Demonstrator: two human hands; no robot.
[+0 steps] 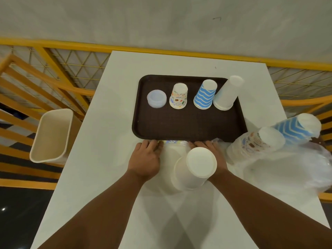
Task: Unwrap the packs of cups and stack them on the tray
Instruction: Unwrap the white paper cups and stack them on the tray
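A dark brown tray [179, 126] lies on the white table. Along its back stand a low stack of clear lids [156, 98], a patterned cup stack [178, 97], a blue-striped stack [205, 95] and a plain white stack [227, 94], all upside down. Just in front of the tray lies a plastic-wrapped pack [172, 146] with a colourful print. My left hand [145, 159] and my right hand [213, 155] hold it at either end, fingers curled. A tall white cup stack [195, 168] stands close to me and hides part of my right hand.
Right of the tray stand a wrapped patterned pack [255, 142] and a wrapped blue-striped pack [296, 130], amid loose clear plastic [305, 168]. A beige bin [52, 135] stands off the table's left edge. A yellow railing [161, 50] runs behind the table.
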